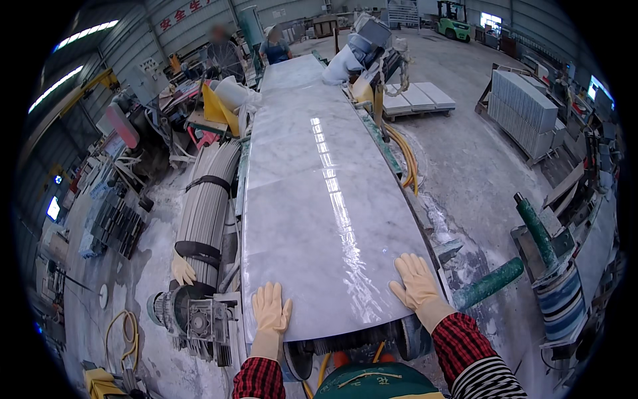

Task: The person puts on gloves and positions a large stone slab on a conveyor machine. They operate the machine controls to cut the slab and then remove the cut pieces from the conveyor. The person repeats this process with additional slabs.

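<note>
A long, polished stone slab [302, 239], white with grey clouding, stretches away from me on a machine bed. Both my hands wear cream rubber gloves and lie flat on its near end. At the slab's left edge is my left hand [269, 311], fingers stretched forward. My right hand [416, 282] rests by the right edge with its fingers spread. Neither hand grips anything. Seams cross the slab surface farther off, and a strip of light reflects along its middle. Dark rollers [299, 359] show under the near edge.
Left of the bed stand a strapped roll of grey slats [209, 193] and a motor [199, 319], with a loose glove [183, 269] close by. On the right are a green bar [488, 282] and stacked slabs [522, 103]. Two people stand beyond the far end; a forklift [453, 23] is farther back.
</note>
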A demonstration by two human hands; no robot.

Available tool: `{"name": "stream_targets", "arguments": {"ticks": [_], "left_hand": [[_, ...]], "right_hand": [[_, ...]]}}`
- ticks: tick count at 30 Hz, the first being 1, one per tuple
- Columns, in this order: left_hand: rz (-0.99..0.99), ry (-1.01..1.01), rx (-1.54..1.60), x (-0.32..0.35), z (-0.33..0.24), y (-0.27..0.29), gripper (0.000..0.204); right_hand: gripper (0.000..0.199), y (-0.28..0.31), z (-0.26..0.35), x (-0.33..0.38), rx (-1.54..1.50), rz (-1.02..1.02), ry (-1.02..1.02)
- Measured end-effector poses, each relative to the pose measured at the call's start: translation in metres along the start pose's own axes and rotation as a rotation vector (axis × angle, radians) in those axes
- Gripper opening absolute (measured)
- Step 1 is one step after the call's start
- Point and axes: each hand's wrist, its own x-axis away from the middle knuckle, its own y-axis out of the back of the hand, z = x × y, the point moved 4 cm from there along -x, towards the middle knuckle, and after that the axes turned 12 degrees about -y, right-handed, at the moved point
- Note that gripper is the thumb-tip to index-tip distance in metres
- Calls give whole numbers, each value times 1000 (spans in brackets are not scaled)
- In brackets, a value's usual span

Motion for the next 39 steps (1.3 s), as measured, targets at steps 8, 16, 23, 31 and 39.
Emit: {"name": "stream_targets", "arguments": {"ticks": [8, 16, 23, 31, 39], "left_hand": [[-8, 0, -22, 0, 0, -3, 66], [13, 4, -26, 2, 4, -7, 69], [18, 18, 19, -1, -3, 4, 73], [9, -37, -33, 3, 1, -3, 76], [28, 1, -8, 0, -5, 4, 79]], "right_hand": [[64, -4, -3, 1, 16, -24, 10], [65, -2, 1, -1, 36, -6, -2], [66, 0, 0, 0, 9, 6, -9], [69, -7, -4, 0, 20, 41, -18], [65, -2, -1, 1, 3, 1, 2]]}}
